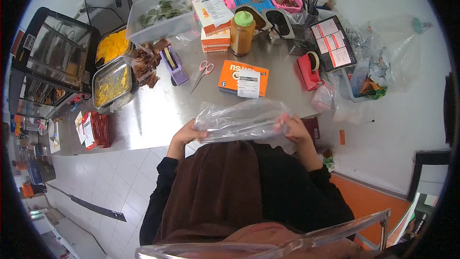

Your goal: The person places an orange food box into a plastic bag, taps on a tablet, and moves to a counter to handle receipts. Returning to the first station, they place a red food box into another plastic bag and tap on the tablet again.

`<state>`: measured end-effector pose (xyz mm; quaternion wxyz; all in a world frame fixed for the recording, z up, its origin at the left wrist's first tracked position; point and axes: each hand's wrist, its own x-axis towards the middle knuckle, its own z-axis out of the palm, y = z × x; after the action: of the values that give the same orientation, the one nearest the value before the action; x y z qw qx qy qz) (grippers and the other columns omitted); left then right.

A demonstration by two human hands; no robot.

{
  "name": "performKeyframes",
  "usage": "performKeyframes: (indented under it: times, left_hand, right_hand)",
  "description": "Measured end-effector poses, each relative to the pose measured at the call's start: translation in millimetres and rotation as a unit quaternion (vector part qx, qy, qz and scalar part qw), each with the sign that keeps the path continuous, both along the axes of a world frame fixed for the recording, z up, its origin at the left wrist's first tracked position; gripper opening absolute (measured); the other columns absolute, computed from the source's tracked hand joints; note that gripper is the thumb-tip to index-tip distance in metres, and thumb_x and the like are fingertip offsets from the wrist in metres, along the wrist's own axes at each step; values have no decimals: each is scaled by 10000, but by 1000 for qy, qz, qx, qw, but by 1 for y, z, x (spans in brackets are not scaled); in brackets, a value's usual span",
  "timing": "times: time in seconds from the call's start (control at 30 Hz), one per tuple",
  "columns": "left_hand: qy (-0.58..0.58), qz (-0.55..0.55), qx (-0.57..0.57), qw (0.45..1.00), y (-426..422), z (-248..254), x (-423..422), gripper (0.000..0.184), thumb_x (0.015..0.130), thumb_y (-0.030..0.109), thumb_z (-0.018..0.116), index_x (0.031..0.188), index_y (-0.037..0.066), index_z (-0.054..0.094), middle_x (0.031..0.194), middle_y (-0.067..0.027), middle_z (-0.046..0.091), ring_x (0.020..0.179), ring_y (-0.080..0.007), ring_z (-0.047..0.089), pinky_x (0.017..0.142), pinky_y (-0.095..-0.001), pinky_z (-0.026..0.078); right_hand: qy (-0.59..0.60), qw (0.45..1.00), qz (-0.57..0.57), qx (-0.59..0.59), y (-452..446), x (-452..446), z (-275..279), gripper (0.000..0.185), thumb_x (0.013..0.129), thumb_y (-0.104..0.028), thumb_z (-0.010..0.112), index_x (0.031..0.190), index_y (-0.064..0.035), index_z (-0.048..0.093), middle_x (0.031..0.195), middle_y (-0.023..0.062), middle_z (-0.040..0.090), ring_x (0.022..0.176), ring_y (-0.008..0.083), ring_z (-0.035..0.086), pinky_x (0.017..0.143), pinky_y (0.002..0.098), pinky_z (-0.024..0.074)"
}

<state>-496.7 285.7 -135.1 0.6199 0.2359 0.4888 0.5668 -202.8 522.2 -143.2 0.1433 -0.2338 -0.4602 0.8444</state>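
Observation:
A clear plastic bag (244,120) is stretched sideways between my two hands, in front of my body at the near edge of the steel table. My left hand (188,133) grips its left end, the fingers closed on the film. At the opposite end my right hand (295,128) pinches the plastic. Just beyond the bag lies an orange box (229,76) with a white printed slip (248,84) on its top. Scissors with pink handles (203,70) rest to the left of that box.
A purple tape dispenser (175,67) and trays of yellow food (113,47) are on the left, by a glass display case (52,50). Behind stand a sauce bottle (243,36) and stacked boxes (215,41). On the right are a red tape dispenser (309,72) and a plastic-lined bin (357,97).

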Motion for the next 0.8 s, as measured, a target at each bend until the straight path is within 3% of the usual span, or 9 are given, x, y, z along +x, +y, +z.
performKeyframes:
  times: [0.13,0.23,0.3,0.33,0.4,0.53,0.63,0.7,0.8]
  left_hand:
    - [-89,101,-88,987,19,-39,19,251,810,253,590,917,39,515,679,-21,532,502,-126,494,445,-261,433]
    - [-54,89,-166,981,28,-50,23,318,813,321,582,917,31,504,683,-34,523,510,-144,498,434,-273,431]
    - [-32,133,-193,972,35,-57,21,370,795,316,601,966,9,487,739,-70,531,578,-175,522,493,-296,449]
    - [-21,153,-207,966,39,-64,20,399,787,313,611,991,-3,478,768,-88,535,612,-190,533,523,-307,457]
    - [381,206,-189,881,43,-78,10,477,761,300,630,1046,-34,444,870,-139,526,731,-246,534,645,-342,453]
    - [691,253,-20,677,75,-43,-5,633,720,287,648,1139,-98,371,1032,-223,475,943,-314,488,832,-370,390]
    - [547,182,-12,817,134,-75,-25,627,763,353,592,1156,-91,388,1027,-218,506,945,-296,507,814,-345,395]
    - [400,159,-50,901,166,-94,-34,551,800,362,543,1129,-70,445,972,-180,549,895,-257,531,784,-321,404]
    - [309,149,-55,938,168,-32,-23,457,834,326,501,1088,-54,503,906,-136,587,817,-199,547,740,-283,413]
  right_hand:
    - [-325,924,-149,138,-8,-30,-8,229,835,-233,522,925,-23,508,632,69,499,615,220,509,626,318,412]
    - [-194,589,-246,745,-26,-54,11,219,797,-212,549,909,-26,520,692,111,526,650,292,512,645,351,418]
    - [-269,832,124,469,-28,-72,-34,230,741,-142,574,941,-32,540,837,142,536,761,305,514,699,367,415]
    - [-225,777,110,578,-34,-74,-43,232,736,-126,573,948,-35,544,891,143,528,803,304,508,717,371,411]
    - [-127,625,76,766,-43,-76,-51,242,727,-96,569,961,-40,553,999,147,513,885,300,497,754,378,402]
    - [-164,722,-31,671,-19,-80,-26,360,756,-131,537,1096,-17,502,1106,182,486,1001,311,470,865,386,365]
    - [-295,629,-294,656,23,-106,-48,387,806,-170,526,1119,51,473,1069,156,536,967,259,517,834,327,392]
    - [-239,956,-154,71,72,-119,-86,413,838,-273,502,1131,18,496,1106,146,535,981,227,518,863,314,373]
    - [-165,973,-147,64,77,-123,-63,401,865,-257,467,1152,24,477,1057,113,569,966,173,527,849,284,384]
